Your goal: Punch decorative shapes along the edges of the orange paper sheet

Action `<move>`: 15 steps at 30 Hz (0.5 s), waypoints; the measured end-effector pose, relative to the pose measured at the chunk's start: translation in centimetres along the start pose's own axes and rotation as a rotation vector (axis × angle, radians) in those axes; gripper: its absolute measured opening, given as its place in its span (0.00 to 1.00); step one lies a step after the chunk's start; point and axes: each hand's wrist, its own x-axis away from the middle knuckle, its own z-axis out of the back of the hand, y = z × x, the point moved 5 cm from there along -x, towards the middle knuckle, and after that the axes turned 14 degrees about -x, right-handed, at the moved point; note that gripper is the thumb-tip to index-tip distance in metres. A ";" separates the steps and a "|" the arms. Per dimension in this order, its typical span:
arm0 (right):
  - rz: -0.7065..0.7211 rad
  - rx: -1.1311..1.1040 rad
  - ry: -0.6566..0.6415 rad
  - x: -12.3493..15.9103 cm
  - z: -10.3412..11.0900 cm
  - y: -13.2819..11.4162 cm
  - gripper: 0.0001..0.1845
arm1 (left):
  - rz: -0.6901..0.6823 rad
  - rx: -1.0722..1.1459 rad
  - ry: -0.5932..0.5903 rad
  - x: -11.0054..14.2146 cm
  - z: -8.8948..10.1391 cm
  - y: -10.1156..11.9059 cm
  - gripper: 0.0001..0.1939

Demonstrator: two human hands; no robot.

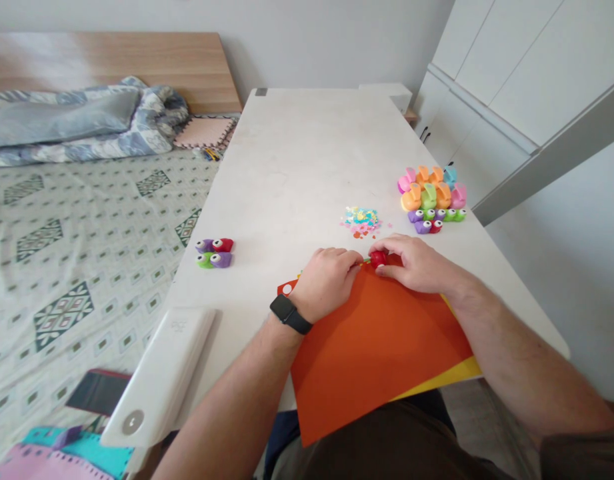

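A small red craft punch point(378, 259) is gripped between the thumb and fingers of my right hand point(417, 263). It sits at the far edge of an orange sheet of paper point(377, 347). My left hand point(324, 277), with a black watch on its wrist, pinches that same edge just left of the punch. Beneath the orange sheet, a yellow sheet point(449, 377) shows along the right and near sides. One orange corner with a white round spot point(287, 289) sticks out left of my left hand. Whether the punch is pressed down cannot be seen.
Punched paper bits point(361, 219) lie in a pile beyond my hands. Several colourful punches point(429, 197) stand grouped at the right; a smaller group of punches point(215, 253) is at the left. A long white device point(161, 373) rests on the table's point(311, 147) left edge.
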 end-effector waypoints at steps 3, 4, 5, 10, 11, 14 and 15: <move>-0.013 0.007 -0.004 -0.1 -0.2 0.3 0.10 | 0.001 -0.007 -0.008 0.0 0.0 0.0 0.11; -0.018 0.006 -0.006 -0.1 -0.2 0.3 0.09 | 0.001 -0.008 -0.010 0.0 0.0 0.0 0.11; -0.021 0.005 -0.008 -0.1 -0.2 0.3 0.09 | 0.001 -0.009 -0.012 0.0 0.0 0.0 0.12; -0.031 -0.002 -0.007 -0.1 -0.1 0.1 0.07 | 0.003 -0.003 -0.008 0.1 0.0 0.0 0.11; -0.033 -0.004 -0.007 -0.1 -0.1 0.1 0.07 | 0.006 -0.006 -0.005 0.1 0.0 0.0 0.11; -0.022 -0.005 0.000 0.0 -0.2 0.0 0.09 | 0.020 -0.028 0.012 0.2 0.2 0.2 0.15; -0.013 0.001 0.004 0.0 -0.2 -0.1 0.10 | 0.025 -0.038 0.019 0.1 0.2 0.3 0.19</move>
